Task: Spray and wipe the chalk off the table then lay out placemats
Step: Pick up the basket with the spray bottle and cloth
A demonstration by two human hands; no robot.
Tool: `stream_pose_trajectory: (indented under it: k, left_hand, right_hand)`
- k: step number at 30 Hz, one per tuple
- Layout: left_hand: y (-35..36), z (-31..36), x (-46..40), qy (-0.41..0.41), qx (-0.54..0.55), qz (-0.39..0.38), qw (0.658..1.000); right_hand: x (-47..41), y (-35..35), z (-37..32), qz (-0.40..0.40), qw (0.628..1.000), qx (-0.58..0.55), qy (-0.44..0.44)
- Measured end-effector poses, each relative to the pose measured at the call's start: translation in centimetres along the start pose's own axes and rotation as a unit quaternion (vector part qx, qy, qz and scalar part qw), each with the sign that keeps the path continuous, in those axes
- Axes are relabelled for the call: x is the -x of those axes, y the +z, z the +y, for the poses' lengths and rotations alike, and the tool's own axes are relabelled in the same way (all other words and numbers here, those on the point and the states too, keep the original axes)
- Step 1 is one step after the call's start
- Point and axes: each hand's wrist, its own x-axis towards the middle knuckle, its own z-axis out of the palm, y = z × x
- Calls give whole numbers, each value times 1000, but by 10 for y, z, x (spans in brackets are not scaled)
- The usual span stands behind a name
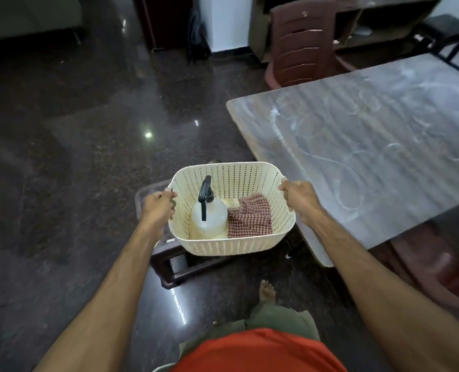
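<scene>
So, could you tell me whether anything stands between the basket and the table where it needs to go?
Nothing visible does. Both hands, left and right, grip the basket by its rim, with the bottle and cloth inside. The table lies just to its right, its near corner bare apart from chalk marks.

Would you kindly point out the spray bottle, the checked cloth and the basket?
Spray bottle point(209, 216): head view, on its clear body.
Checked cloth point(250, 217): head view, on its middle.
Basket point(231, 247): head view, on its near wall.
</scene>
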Motion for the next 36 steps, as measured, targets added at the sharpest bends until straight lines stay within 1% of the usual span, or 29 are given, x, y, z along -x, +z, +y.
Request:
stream_pose_trajectory:
  k: [7,13,17,26,36]
  left_hand:
    - [107,52,-5,48,-23,-49,997]
    - [206,85,-16,43,-22,-56,997]
    - [250,103,-22,36,-12,-52,998]
    - [312,127,-40,51,-15,-24,998]
    - [332,149,-82,45,-29,-11,999]
  right_hand:
    - [-52,-97,-8,33,999,-39,0]
    - [-126,-173,-22,44,998,-35,-5]
    - [-171,-202,-30,36,999,-23,-7]
    - [-235,-233,-49,36,999,-13,-17]
    - [-278,-222,-70,54,998,14,-13]
